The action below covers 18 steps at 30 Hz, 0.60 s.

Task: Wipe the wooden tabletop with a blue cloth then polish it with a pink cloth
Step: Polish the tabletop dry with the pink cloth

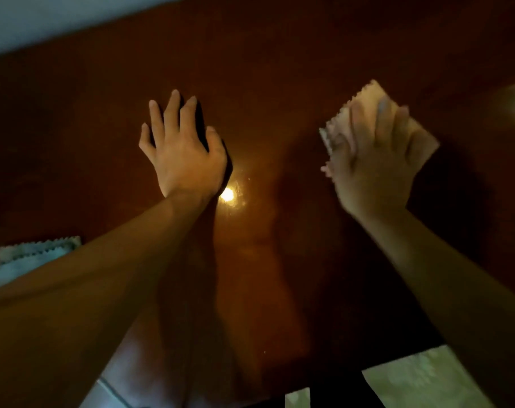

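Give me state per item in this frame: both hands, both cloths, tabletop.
left hand: fingers spread, flat on the tabletop, holding nothing
right hand: blurred, fingers straight, pressing the pink cloth down
pink cloth: spread flat under the right hand
blue cloth: folded, lying at the left, partly hidden by the left forearm, untouched
wooden tabletop: glossy, reflecting a light

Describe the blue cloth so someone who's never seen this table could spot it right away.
Start at the dark glossy wooden tabletop and follow the left forearm back to the near left edge. The blue cloth lies there, pale, with a zigzag-cut edge, partly hidden under that forearm. Neither hand touches it, whereas the pink cloth lies far across the table, pressed flat under the right hand.
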Tool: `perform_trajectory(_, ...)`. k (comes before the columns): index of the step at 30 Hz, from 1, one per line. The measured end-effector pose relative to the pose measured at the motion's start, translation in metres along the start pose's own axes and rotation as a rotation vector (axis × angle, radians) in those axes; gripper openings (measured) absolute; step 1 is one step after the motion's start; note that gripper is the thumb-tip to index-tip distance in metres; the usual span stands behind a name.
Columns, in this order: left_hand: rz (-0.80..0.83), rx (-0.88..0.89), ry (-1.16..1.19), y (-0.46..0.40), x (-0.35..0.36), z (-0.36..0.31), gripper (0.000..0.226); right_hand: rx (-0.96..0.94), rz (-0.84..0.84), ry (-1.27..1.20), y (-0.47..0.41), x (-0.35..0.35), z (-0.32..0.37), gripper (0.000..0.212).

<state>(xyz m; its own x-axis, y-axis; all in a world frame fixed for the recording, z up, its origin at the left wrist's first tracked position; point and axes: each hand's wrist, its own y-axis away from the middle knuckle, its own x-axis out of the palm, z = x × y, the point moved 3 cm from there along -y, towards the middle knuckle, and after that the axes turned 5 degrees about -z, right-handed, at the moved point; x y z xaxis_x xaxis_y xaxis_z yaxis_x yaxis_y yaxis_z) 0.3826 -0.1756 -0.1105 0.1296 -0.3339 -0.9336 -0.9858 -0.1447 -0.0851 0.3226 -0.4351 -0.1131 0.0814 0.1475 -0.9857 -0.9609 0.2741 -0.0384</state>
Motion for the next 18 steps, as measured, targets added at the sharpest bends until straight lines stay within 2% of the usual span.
perform_trajectory(2,0.021,0.059,0.006,0.001,-0.001,-0.003,0.053,-0.045,0.013,0.001,0.052,0.005,0.036,0.065)
perform_trajectory(5,0.034,0.188,-0.024,0.004,-0.002,-0.011,0.050,-0.271,0.094,-0.108,0.133,0.009,0.087,0.060)
perform_trajectory(8,0.019,0.298,-0.046,0.008,-0.003,-0.021,0.048,-0.374,0.104,-0.115,0.142,0.008,0.066,0.055)
perform_trajectory(10,0.033,0.352,0.005,0.015,-0.003,-0.036,0.048,-0.304,0.084,-0.015,0.117,0.005,0.024,0.060)
perform_trajectory(14,0.164,0.529,0.074,0.043,0.015,-0.081,0.048,0.015,0.060,0.058,0.069,-0.013,-0.056,0.072)
perform_trajectory(16,0.182,0.558,0.057,0.057,0.027,-0.093,0.049,0.140,0.023,0.053,0.086,-0.009,-0.041,0.072)
perform_trajectory(18,0.152,0.541,0.036,0.061,0.031,-0.096,0.049,0.122,0.006,0.010,0.135,0.000,0.008,0.067)
